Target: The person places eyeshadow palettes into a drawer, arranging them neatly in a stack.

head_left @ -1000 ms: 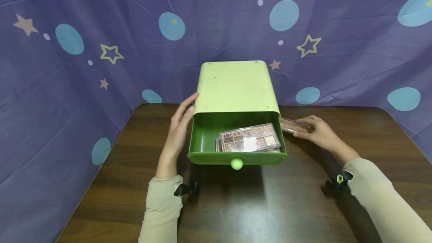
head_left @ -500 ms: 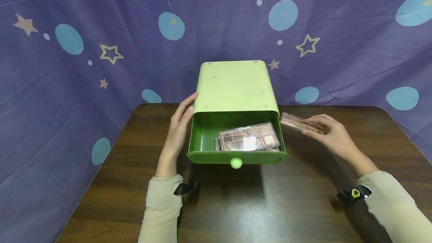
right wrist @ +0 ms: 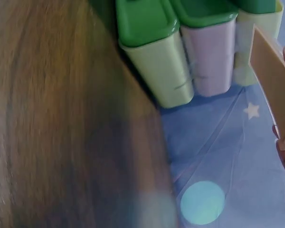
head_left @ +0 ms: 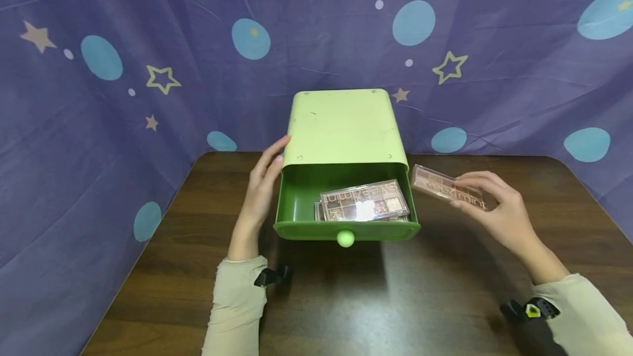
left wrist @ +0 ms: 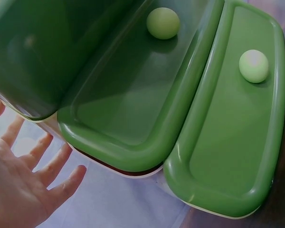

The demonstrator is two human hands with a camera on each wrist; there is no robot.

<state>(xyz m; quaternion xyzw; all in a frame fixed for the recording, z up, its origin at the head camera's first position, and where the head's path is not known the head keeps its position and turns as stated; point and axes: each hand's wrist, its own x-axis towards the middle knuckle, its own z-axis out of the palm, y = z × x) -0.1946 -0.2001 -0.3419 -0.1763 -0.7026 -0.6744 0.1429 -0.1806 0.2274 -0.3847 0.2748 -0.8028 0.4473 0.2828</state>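
Note:
A small drawer cabinet (head_left: 346, 125) with a yellow-green top stands on the table, its green top drawer (head_left: 299, 199) pulled out. Several clear-lidded eyeshadow palettes (head_left: 363, 202) lie stacked inside. My left hand (head_left: 259, 194) rests with extended fingers against the cabinet's left side; in the left wrist view its fingers (left wrist: 57, 166) are spread. Just right of the drawer, my right hand (head_left: 511, 216) pinches another eyeshadow palette (head_left: 432, 183) by its right end, above the table. The right wrist view catches this palette (right wrist: 273, 83) edge-on, with most of that hand cut off.
Below the pulled-out drawer, two lower drawers (left wrist: 123, 104) with round knobs are closed. The right wrist view shows stacked casings, including a pink one (right wrist: 211, 57). A purple patterned curtain (head_left: 316, 26) hangs behind the dark wooden table (head_left: 395, 301).
The right hand has moved rightward and nearer to me, carrying the palette up from beside the cabinet so that more of it shows. The left hand has stayed in place.

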